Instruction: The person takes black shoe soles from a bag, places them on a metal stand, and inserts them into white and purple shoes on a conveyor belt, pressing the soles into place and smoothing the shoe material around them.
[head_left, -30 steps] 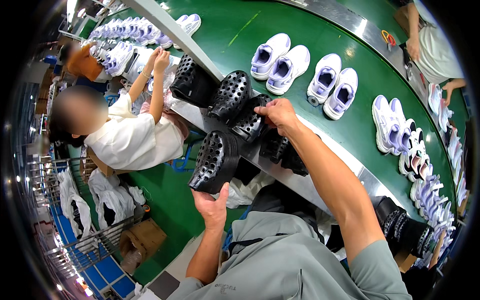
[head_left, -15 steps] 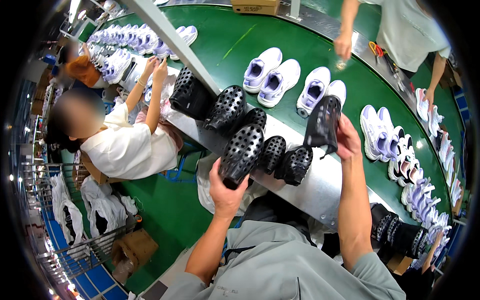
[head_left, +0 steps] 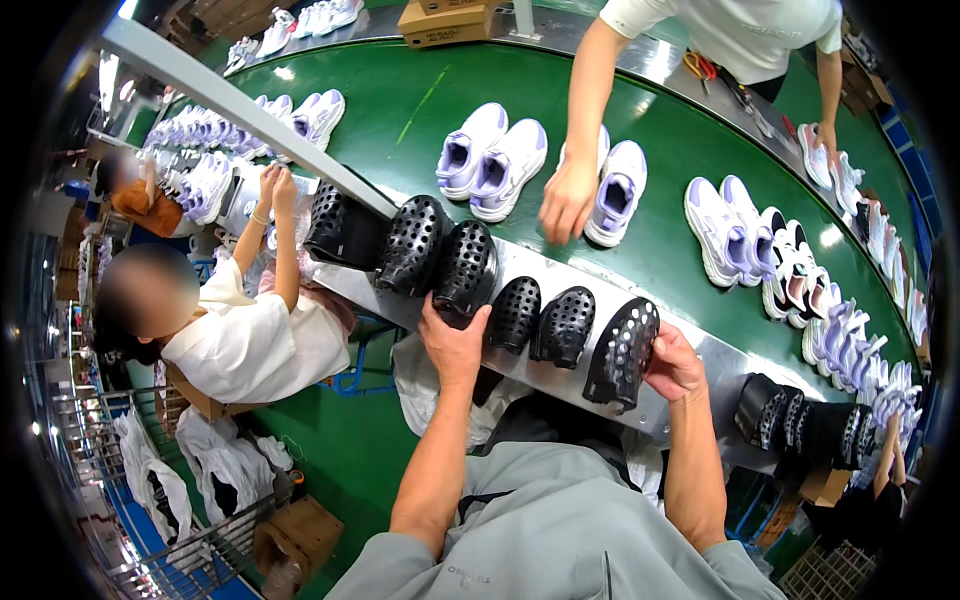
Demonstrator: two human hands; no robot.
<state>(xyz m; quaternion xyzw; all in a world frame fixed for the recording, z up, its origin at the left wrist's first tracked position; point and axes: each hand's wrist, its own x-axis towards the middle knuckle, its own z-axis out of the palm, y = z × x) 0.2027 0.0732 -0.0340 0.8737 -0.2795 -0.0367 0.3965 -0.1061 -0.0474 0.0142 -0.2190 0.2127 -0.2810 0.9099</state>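
My left hand point(head_left: 455, 342) is closed round the heel end of a black perforated plastic shoe tree point(head_left: 468, 262), which sits beside another black shoe tree point(head_left: 412, 243) on the metal ledge. My right hand point(head_left: 676, 366) pinches the side of a third shoe tree point(head_left: 620, 352), held upright at the ledge; I cannot tell whether it touches the metal. Between my hands two smaller shoe trees point(head_left: 516, 312) point(head_left: 566, 325) stand on the ledge. Beyond them, white and lilac sneakers point(head_left: 616, 195) sit in pairs on the green conveyor belt.
Across the belt a co-worker's hand point(head_left: 568, 200) reaches to the sneakers. A slanted metal post point(head_left: 250, 115) rises at the left. Another person point(head_left: 250, 315) works there. More black shoe trees point(head_left: 800, 425) stand at the right. Scissors point(head_left: 700, 68) lie on the far edge.
My left hand has set its shoe tree back beside the others on the ledge. My right hand has lowered its piece from near the sneakers. The co-worker's arm has come across the belt.
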